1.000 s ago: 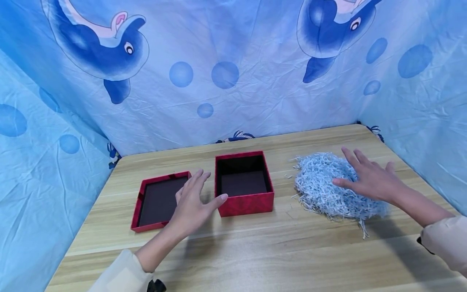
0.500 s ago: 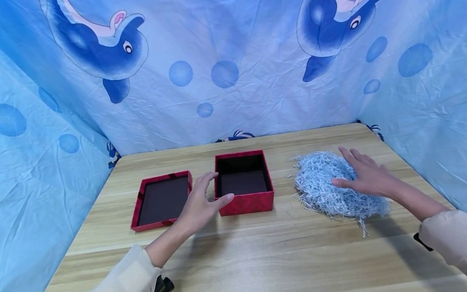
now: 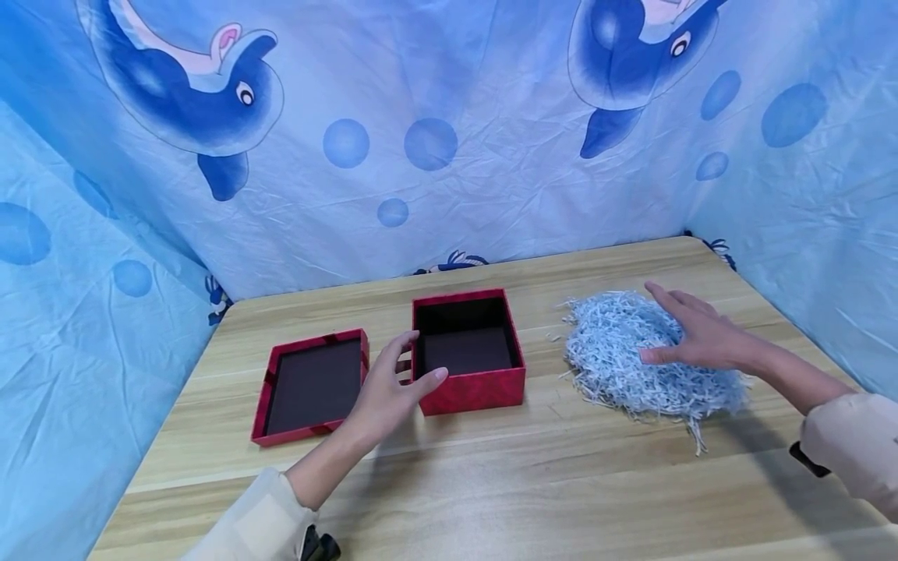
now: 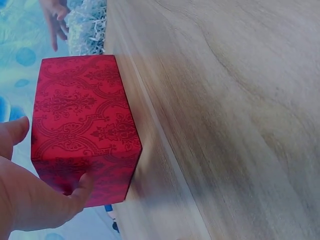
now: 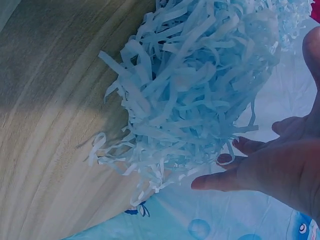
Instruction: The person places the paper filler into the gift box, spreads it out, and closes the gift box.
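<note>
A red patterned box (image 3: pixel 473 392) with a black interior stands uncovered on the table, holding nothing. My left hand (image 3: pixel 382 397) is at its left side, fingers bent around the near left corner and fingertips right at the rim. In the left wrist view, one finger (image 4: pixel 82 192) overlaps the box's side wall, and the other visible digit stays off it. Over a heap of pale blue shredded paper (image 3: pixel 613 366) hovers my right hand (image 3: pixel 701 339), fingers spread and the palm holding nothing. In the right wrist view its fingertips lie close beside the strands (image 5: pixel 185 85).
The matching red box lid (image 3: pixel 312 389) lies upturned left of the box. A wooden table (image 3: pixel 505 483) carries everything, and a blue dolphin-print cloth (image 3: pixel 393 70) hangs behind it and at both sides.
My left hand has moved right, from above the lid's edge to the box's left side. My right hand has shifted slightly left over the shredded paper. Box, lid and paper stay put.
</note>
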{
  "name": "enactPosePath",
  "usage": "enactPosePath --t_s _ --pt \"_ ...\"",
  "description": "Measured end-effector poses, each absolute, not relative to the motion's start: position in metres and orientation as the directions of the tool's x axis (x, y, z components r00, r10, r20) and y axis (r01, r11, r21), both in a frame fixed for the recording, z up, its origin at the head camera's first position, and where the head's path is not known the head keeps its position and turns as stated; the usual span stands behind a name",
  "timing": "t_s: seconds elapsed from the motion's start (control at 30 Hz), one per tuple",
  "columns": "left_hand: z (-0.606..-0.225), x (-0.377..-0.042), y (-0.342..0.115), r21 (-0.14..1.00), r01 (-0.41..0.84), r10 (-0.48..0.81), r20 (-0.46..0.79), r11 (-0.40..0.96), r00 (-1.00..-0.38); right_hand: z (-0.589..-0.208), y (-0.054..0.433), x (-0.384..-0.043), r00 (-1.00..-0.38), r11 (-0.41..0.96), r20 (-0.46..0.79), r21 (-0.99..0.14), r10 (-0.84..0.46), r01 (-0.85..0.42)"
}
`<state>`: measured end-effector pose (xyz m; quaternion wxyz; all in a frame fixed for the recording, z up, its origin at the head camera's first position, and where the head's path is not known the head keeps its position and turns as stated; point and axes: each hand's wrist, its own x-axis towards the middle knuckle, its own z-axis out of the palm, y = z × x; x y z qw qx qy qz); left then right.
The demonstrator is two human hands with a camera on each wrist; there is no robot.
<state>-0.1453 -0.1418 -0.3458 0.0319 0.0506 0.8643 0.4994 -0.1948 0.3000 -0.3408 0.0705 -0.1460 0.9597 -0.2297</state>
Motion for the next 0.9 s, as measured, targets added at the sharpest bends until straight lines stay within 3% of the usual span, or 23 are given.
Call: enactPosePath --t_s 0.53,0.9 --pt "-0.345 -0.147 -0.139 0.895 0.001 0.074 -0.036 0.447 -0.997 -0.346 0.3 -0.202 -0.907 0.766 -0.057 -0.559 -0.416 -0.316" --pt "-0.347 -0.147 -0.14 0.896 0.003 0.079 -0.035 0.444 -0.996 -0.352 0.297 -0.205 -0.876 0.746 -0.062 -0.556 -0.479 -0.368"
